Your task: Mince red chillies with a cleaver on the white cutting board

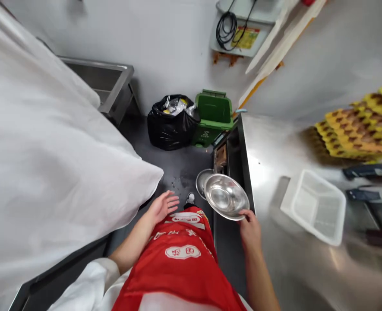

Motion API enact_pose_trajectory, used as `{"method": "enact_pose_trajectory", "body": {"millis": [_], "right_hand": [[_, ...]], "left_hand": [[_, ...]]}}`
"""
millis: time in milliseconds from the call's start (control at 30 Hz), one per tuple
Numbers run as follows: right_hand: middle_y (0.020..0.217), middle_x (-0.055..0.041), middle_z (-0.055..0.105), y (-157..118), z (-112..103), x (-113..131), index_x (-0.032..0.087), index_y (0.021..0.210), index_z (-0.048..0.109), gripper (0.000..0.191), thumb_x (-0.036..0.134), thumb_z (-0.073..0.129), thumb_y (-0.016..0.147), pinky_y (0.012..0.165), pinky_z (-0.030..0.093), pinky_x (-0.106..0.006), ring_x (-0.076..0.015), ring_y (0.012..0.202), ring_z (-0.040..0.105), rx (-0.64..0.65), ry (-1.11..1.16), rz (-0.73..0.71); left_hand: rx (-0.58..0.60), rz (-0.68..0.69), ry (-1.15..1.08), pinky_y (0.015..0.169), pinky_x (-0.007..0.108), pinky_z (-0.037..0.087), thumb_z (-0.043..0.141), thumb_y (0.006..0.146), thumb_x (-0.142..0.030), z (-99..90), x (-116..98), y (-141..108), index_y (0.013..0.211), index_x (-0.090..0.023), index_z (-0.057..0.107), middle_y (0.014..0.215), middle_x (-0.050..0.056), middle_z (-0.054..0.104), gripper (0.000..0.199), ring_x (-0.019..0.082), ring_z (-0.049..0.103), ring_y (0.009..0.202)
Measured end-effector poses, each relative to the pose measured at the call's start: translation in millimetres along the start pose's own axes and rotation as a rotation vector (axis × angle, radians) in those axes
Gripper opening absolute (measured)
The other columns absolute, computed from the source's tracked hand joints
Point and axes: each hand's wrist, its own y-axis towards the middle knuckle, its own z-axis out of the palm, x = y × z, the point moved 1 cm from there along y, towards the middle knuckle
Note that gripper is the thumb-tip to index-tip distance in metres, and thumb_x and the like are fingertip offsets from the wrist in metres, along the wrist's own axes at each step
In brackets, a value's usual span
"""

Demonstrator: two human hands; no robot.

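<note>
A shiny metal bowl (221, 193) hangs tilted from my right hand (249, 226), whose thumb and fingers pinch its near right rim. The bowl looks hollow with nothing inside it. Behind and below it, a second round metal dish (203, 181) shows in part near the floor; the bowl covers the rest. My left hand (163, 206) is held out over the red apron (178, 268), palm partly up, fingers stretched and holding nothing. A white cloth (90, 160) hangs close to its left.
On the right, a steel counter (262, 164) carries a white plastic basket (320, 207) and stacked yellow egg trays (359, 125). A full black rubbish bag (171, 129) and a green bin (214, 110) stand ahead by the wall. A steel sink (119, 86) is at the back left.
</note>
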Motion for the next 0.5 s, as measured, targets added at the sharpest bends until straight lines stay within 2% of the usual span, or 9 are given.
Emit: {"method": "enact_pose_trajectory", "body": {"millis": [100, 200, 267, 367, 500], "right_hand": [[0.073, 0.0002, 0.065, 90.7, 24.5, 53.4, 0.021, 0.082, 0.061, 0.024, 0.040, 0.062, 0.068, 0.064, 0.047, -0.030, -0.0200, 0.068, 0.058, 0.190, 0.104, 0.017], [0.067, 0.0016, 0.063, 167.6, 54.1, 111.7, 0.022, 0.084, 0.062, 0.022, 0.038, 0.062, 0.070, 0.061, 0.045, -0.030, -0.0185, 0.061, 0.055, 0.375, 0.044, -0.047], [0.064, 0.0021, 0.061, 209.5, 81.5, 145.8, 0.021, 0.084, 0.065, 0.022, 0.038, 0.061, 0.070, 0.059, 0.043, -0.029, -0.0175, 0.058, 0.052, 0.440, -0.048, -0.145], [0.071, -0.0004, 0.066, 255.9, 134.2, 187.2, 0.019, 0.087, 0.068, 0.026, 0.037, 0.058, 0.071, 0.064, 0.045, -0.030, -0.0188, 0.065, 0.056, 0.509, -0.106, -0.254], [0.090, -0.0057, 0.073, 297.8, 205.3, 231.4, 0.018, 0.096, 0.072, 0.034, 0.036, 0.055, 0.073, 0.077, 0.051, -0.035, -0.0235, 0.081, 0.064, 0.609, -0.135, -0.293]], "left_hand": [[-0.025, 0.059, -0.087, 0.078, 0.031, 0.053, 0.053, 0.098, -0.037, 53.0, -30.6, 37.5, 0.101, -0.017, 0.061, 0.100, 0.010, 0.069, 0.021, 0.020, 0.070, 0.085], [0.017, 0.135, -0.177, 0.078, 0.033, 0.054, 0.056, 0.096, -0.037, 93.7, -77.8, 69.9, 0.103, -0.017, 0.061, 0.098, 0.011, 0.070, 0.022, 0.022, 0.071, 0.084], [0.019, 0.204, -0.267, 0.079, 0.035, 0.055, 0.054, 0.097, -0.039, 110.4, -119.3, 92.7, 0.102, -0.017, 0.061, 0.095, 0.011, 0.070, 0.024, 0.022, 0.071, 0.084], [-0.014, 0.305, -0.421, 0.077, 0.034, 0.055, 0.050, 0.098, -0.043, 125.4, -189.4, 128.8, 0.100, -0.018, 0.059, 0.092, 0.010, 0.070, 0.027, 0.021, 0.070, 0.080], [-0.087, 0.378, -0.399, 0.070, 0.029, 0.053, 0.068, 0.088, -0.037, 145.8, -282.1, 178.6, 0.105, -0.019, 0.059, 0.082, 0.002, 0.066, 0.026, 0.015, 0.064, 0.068]]}}
